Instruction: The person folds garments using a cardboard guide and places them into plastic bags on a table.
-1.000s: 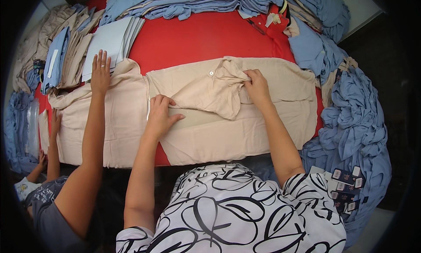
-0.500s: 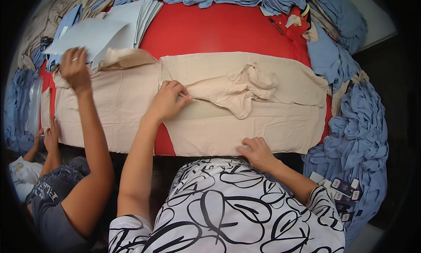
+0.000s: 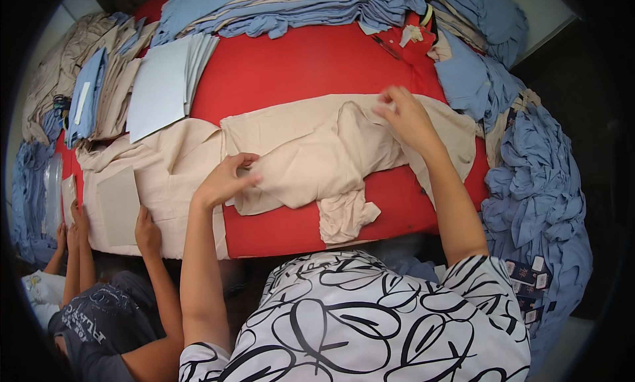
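Note:
A beige garment [image 3: 311,167] lies partly folded over on the red-covered table in front of me. Its crumpled sleeve [image 3: 344,216] hangs down toward the near edge. At the garment's left end is my left hand [image 3: 225,180], thumb and fingers parted, nothing gripped between them. My right hand [image 3: 410,121] is over the garment's far right part. Its fingertips are slightly blurred but look spread, with no cloth held. Left of me, a co-worker's hand [image 3: 148,233] holds a grey card [image 3: 120,207] over another beige garment [image 3: 188,183].
A stack of pale cards [image 3: 162,84] stands at the back left beside folded clothes [image 3: 109,94]. Blue garments [image 3: 291,11] line the far side and heap up at the right [image 3: 539,183]. Scissors [image 3: 385,46] lie on the red cloth [image 3: 297,64]. Dark tags [image 3: 526,279] rest at the lower right.
The garment's lower part has been turned over away from me, and its sleeve now falls nearer me. My right hand has moved up and away. The co-worker has brought a card onto their garment.

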Tool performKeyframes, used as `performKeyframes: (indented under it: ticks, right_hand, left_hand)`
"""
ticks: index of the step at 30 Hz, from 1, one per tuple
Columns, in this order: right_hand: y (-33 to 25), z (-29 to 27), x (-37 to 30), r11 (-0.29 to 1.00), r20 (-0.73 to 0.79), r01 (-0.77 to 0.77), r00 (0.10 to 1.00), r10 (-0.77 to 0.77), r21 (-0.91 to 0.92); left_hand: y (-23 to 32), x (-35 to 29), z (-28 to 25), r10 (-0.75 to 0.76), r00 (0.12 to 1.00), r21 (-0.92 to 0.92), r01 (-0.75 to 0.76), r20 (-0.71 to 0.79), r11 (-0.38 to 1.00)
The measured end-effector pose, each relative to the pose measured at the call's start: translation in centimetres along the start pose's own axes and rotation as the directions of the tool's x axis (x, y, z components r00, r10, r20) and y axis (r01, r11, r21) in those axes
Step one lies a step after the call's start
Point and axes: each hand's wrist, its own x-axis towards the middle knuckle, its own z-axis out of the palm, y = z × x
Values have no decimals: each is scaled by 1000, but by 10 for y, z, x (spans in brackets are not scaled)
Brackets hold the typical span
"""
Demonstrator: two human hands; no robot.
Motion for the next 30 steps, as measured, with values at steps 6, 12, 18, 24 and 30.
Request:
performKeyframes:
  ticks: [6,12,18,24,30]
  right_hand:
    - [42,-6,-189,907,-19,-315,946,323,-278]
    - [137,2,-227,825,-335,-391,905,263,-407]
    - [200,-127,-103,658,-586,-647,722,367,-384]
    - [230,-22,-80,960,-312,-263,924,222,-96]
    - [245,-20,-127,689,-374,-624,779,504,-370]
  left_hand:
    - [-4,3,66,337,809,400,-140,-481,906]
    - [12,16,81,162,746,321,72,-646,944]
    - [-1,44,85,334,662,490,56,-670,870]
    - [-9,51,61,298,728,416,-20,-617,909]
    - [-6,42,57,151,735,276,51,-661,960]
